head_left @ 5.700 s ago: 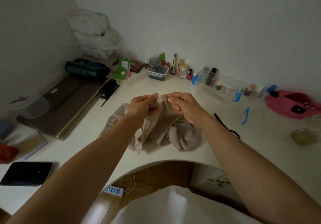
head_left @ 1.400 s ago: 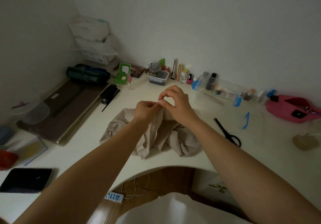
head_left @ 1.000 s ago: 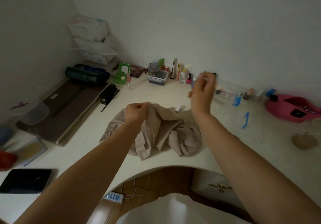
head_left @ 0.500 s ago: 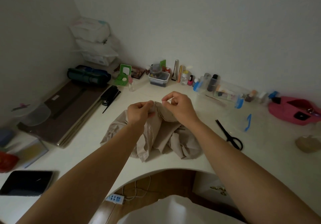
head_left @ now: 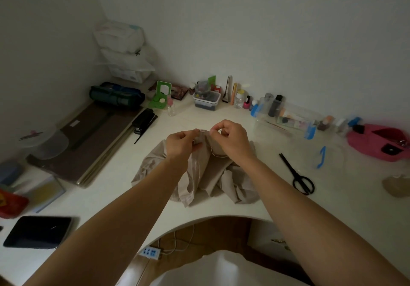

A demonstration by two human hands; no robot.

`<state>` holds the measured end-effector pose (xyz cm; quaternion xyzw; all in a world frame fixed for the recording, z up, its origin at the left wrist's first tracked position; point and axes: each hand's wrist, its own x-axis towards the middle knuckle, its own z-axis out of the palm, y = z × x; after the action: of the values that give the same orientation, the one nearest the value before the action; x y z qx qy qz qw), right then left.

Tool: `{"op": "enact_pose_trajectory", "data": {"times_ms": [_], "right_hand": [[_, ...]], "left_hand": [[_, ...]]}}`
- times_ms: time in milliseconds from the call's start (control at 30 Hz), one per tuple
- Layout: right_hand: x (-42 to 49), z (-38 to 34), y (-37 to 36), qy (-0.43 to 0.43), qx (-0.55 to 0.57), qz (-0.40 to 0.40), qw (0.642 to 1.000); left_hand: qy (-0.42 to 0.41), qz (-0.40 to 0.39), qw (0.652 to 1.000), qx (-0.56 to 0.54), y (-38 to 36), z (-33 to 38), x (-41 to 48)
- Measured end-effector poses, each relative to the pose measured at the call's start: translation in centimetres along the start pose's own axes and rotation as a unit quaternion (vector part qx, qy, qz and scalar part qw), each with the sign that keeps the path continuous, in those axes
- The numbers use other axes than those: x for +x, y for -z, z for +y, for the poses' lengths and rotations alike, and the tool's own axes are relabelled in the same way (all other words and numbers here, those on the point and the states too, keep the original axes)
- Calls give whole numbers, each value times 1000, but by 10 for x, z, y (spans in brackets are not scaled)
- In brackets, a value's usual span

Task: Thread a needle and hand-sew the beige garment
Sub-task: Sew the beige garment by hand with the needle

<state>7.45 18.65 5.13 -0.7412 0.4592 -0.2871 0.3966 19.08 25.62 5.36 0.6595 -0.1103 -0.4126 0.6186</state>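
- i see the left hand with its fingers curled, pinching a raised fold of the beige garment between thumb and fingertips.
- the right hand sits just beside it, thumb and forefinger pressed together on a thin pale sliver that i take to be the needle; the other fingers are bent in toward the palm.
- the needle spans the small gap between the two hands, at the top edge of the lifted fold. it is too fine for me to tell whether it has entered the cloth.
- a pale thread droops in a loop below the right hand, hanging against the fabric.
- the rest of the garment lies crumpled on the white desk, near the curved cut-out at the front edge, between my two forearms.
- black scissors lie flat on the desk to the right of the garment, apart from it, handles toward me.
- a blue clip lies just beyond the scissors, and a pink pouch sits at the far right.
- a dark tablet lies flat at the near left of the desk.
- a white power strip rests on the floor under the cut-out.
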Motion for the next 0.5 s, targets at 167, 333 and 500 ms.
{"op": "enact_pose_trajectory", "data": {"times_ms": [167, 333, 500], "right_hand": [[-11, 2, 18, 16, 100, 35, 994], [-19, 1, 36, 15, 178, 25, 984], [-25, 8, 46, -20, 248, -62, 967]], "left_hand": [[9, 30, 999, -10, 0, -3, 3], [18, 49, 997, -57, -1, -4, 2], [49, 59, 992, -101, 0, -4, 2]]}}
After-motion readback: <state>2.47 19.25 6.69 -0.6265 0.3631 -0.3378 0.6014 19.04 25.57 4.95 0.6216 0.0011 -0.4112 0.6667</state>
